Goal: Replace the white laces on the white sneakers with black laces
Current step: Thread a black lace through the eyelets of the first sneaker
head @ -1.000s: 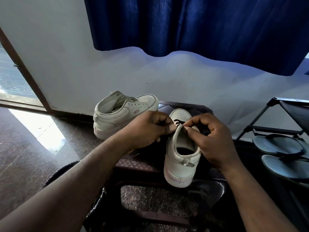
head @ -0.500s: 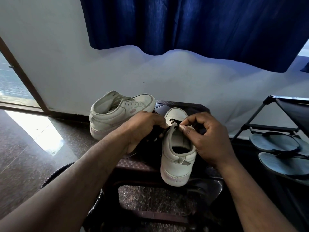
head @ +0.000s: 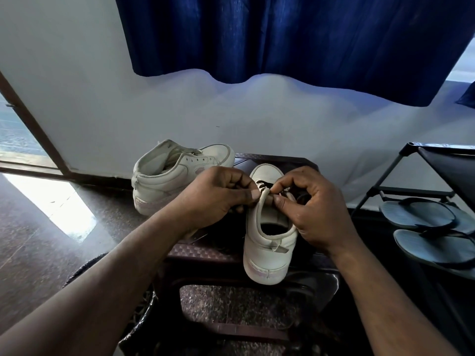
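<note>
A white sneaker (head: 267, 250) stands on a dark brown stool (head: 277, 160), heel toward me, with a black lace (head: 262, 185) threaded near its toe. My left hand (head: 218, 199) pinches the sneaker's left upper edge by the eyelets. My right hand (head: 311, 209) pinches the black lace at the tongue on the right side. What lies under the fingers is hidden. The second white sneaker (head: 174, 173) lies unlaced at the stool's back left, toe pointing right.
A black shoe rack (head: 437, 176) at the right holds two grey flip-flops (head: 426, 227). A white wall and blue curtain (head: 295, 39) rise behind the stool. A doorway (head: 15, 140) opens at the left, with dark stone floor below.
My left hand has come back to the sneaker's collar beside my right hand. The sneakers have stayed in place on the stool.
</note>
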